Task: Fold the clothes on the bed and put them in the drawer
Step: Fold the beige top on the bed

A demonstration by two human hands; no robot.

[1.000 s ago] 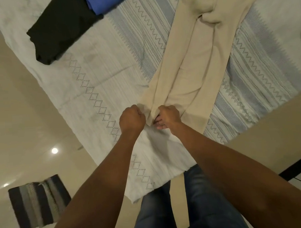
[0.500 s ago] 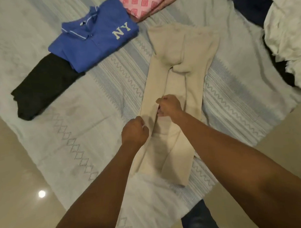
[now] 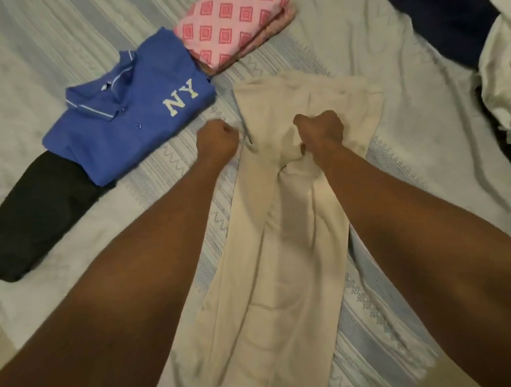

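Observation:
Beige trousers (image 3: 280, 265) lie lengthwise on the bed (image 3: 420, 129), waist end far from me. My left hand (image 3: 217, 139) grips the doubled-over leg ends at the trousers' left edge. My right hand (image 3: 318, 130) grips the same leg ends over the trousers' upper part, near the waist. Both fists are curled round the cloth. A folded blue polo with "NY" (image 3: 130, 125), a folded black garment (image 3: 37, 212) and a folded pink patterned cloth (image 3: 231, 26) lie in a row to the left.
A dark navy garment (image 3: 445, 21) and a crumpled white cloth (image 3: 499, 77) lie unfolded at the far right of the bed. The bed's patterned white and blue sheet shows around the trousers.
Both hands have carried the trouser leg ends up from the near edge of the bed toward the waist, folding the trousers in half. My view has risen up the bed.

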